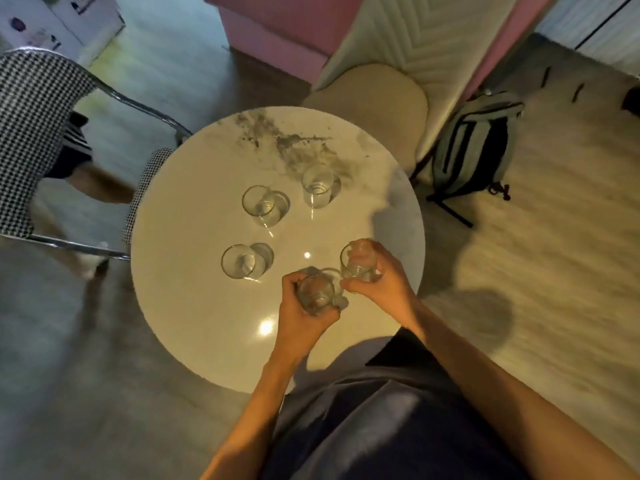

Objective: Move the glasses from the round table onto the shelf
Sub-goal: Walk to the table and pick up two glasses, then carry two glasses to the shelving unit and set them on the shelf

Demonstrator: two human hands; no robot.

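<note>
A round white marble table (pixel 194 306) stands below me. Three clear empty glasses rest on it: one at the far right (pixel 318 186), one in the middle (pixel 265 205), one at the left (pixel 244 261). My left hand (pixel 300 317) is wrapped around a glass (pixel 316 294) near the table's near edge. My right hand (pixel 384 275) grips another glass (pixel 356 259) just to the right of it. Whether these two glasses touch the tabletop I cannot tell. No shelf is in view.
A houndstooth chair with a chrome frame (pixel 38 133) stands at the left, a cream padded chair (pixel 377 102) behind the table. A grey backpack (pixel 474 143) leans on the floor at the right. A pink cabinet (pixel 277 32) is at the back.
</note>
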